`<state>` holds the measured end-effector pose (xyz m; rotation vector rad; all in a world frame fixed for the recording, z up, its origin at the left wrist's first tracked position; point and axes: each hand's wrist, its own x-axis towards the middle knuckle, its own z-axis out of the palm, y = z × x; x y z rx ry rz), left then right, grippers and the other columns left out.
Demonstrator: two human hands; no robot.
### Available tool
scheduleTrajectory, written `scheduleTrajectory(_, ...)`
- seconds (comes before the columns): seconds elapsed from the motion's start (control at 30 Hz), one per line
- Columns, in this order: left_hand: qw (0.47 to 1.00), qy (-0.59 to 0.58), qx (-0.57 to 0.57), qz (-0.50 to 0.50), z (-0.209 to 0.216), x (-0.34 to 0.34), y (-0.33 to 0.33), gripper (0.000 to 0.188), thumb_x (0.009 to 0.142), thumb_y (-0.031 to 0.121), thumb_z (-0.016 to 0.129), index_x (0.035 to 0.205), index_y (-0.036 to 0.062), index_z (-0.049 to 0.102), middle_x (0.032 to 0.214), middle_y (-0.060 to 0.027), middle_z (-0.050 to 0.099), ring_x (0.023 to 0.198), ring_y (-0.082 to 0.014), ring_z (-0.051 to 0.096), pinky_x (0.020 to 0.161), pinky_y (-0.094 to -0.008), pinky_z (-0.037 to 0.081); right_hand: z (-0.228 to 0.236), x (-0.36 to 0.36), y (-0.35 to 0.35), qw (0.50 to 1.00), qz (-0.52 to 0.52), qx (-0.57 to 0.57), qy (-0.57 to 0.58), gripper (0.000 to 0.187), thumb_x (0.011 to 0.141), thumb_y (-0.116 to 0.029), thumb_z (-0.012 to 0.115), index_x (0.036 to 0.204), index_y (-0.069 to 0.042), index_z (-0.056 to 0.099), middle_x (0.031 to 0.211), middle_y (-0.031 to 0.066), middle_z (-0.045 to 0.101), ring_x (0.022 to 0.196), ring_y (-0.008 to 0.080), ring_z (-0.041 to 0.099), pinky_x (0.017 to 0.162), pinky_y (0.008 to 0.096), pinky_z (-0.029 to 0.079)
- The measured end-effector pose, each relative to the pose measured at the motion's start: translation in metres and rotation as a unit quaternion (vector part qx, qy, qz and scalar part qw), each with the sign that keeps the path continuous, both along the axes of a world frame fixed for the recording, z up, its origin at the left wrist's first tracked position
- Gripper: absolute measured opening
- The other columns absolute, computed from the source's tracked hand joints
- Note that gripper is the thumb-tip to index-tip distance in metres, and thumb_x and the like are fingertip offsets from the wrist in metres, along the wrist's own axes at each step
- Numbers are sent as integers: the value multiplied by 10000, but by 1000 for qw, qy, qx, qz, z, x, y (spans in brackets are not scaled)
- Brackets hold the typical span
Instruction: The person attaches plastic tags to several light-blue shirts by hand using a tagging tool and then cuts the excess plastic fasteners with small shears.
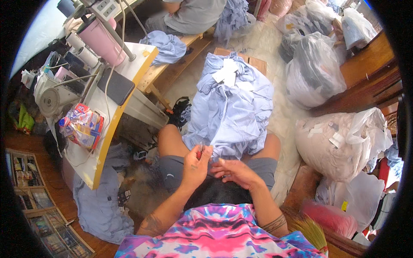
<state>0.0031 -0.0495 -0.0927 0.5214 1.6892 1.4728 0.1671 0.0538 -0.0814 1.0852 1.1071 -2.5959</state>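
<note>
Light blue fabric (241, 114) lies heaped in front of me, its near end hanging between my knees. Several white paper slips (229, 72) rest on its far part. My left hand (195, 167) is closed at the near edge of the cloth, around a small red-handled tool (199, 152) with a thin tip; its exact kind is hard to make out. Just right of it, my right hand (237, 173) is slightly curled, with thumb and fingers apart, close to the cloth's lower edge. I see nothing held in it.
At the left stands a white table (100, 148) with a phone (116, 86), a pink tumbler (101, 41) and a colourful packet (81, 124). Stuffed plastic bags (316, 71) line the right side. Another person (195, 17) sits on a wooden bench ahead. Blue cloth (99, 202) lies at lower left.
</note>
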Motion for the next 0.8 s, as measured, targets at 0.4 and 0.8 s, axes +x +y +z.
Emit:
scheduleTrajectory(0.4,989,149,-10,-3,54,-1,24,404,1043,363,627,862,3,621,634,-73,616,629,-103,602,559,-332,474,2,-39,-5,926,-266,-160,215,235,995,-219,703,1164,-65,651,1113,59,683,1030,180,642,927,356,529)
scheduleTrajectory(0.8,982,-147,73,-90,60,-15,-16,402,1114,367,431,1254,32,602,870,24,525,563,-42,404,460,-194,332,-4,-48,-2,916,-336,-143,169,211,991,-198,721,1137,-63,654,1086,37,696,998,152,654,886,337,548)
